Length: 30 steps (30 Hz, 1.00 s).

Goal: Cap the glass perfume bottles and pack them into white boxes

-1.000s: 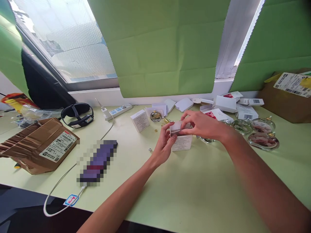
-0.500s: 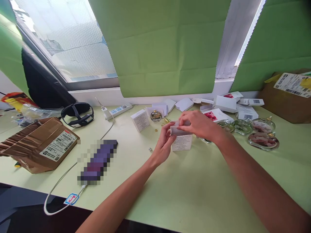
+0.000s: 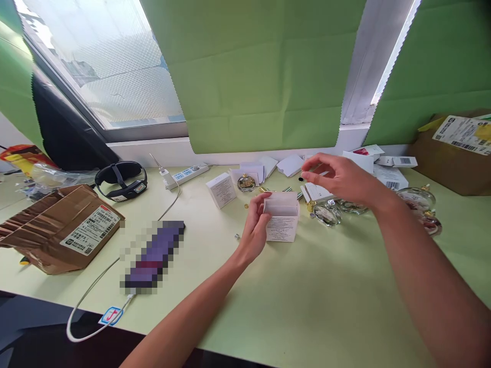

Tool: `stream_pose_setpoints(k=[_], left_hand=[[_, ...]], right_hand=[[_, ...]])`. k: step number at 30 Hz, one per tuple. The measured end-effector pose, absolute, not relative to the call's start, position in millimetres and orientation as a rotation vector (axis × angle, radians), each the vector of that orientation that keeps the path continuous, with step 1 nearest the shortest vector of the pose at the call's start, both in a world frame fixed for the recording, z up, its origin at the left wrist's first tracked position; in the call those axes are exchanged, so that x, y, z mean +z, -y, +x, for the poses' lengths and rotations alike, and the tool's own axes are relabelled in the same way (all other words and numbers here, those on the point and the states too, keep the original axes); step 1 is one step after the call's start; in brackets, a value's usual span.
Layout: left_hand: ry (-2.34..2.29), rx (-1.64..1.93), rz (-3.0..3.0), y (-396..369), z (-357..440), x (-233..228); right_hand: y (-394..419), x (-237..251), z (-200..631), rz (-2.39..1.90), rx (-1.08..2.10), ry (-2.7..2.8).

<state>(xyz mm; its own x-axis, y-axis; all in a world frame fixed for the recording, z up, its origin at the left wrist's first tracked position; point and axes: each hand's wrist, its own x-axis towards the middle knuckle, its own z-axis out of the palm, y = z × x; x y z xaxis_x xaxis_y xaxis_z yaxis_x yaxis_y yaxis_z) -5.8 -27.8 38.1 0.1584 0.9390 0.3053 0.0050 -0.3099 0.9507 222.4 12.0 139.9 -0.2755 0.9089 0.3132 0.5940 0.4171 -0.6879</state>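
My left hand [image 3: 255, 225] grips the left side of a small white printed box [image 3: 282, 221] that stands on the green table [image 3: 307, 296] with its top flaps up. My right hand [image 3: 339, 178] hovers above and to the right of the box, fingers loosely curled, with nothing clearly in it. Under that hand lie a round glass bottle with a gold cap [image 3: 325, 213] and a flat white box [image 3: 317, 192].
More white boxes [image 3: 389, 174] and glass bottles [image 3: 416, 197] crowd the back right. A shut white box [image 3: 221, 189] and a gold-capped bottle [image 3: 246, 182] sit behind. At the left are a brown parcel [image 3: 61, 230], a headband [image 3: 120, 179], a power strip [image 3: 187, 174] and a white cable [image 3: 90, 306].
My right hand has let go of the box top and lifted away to the right. The box now stands open, held only by my left hand.
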Motion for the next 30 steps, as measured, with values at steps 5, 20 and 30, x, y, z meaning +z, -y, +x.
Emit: stream_pose_setpoints(k=[5,20,30], left_hand=[[-1.061,1.412,1.45,24,-12,39],[-1.07,0.969,1.663,32,1,34],[-1.305,0.605,2.146,34,3,28]], right_hand=[[-18,141,249,-1.472,0.495,1.879],[7,97,276,-1.61,0.494,1.558],[21,24,283,-1.748,0.541,1.832]])
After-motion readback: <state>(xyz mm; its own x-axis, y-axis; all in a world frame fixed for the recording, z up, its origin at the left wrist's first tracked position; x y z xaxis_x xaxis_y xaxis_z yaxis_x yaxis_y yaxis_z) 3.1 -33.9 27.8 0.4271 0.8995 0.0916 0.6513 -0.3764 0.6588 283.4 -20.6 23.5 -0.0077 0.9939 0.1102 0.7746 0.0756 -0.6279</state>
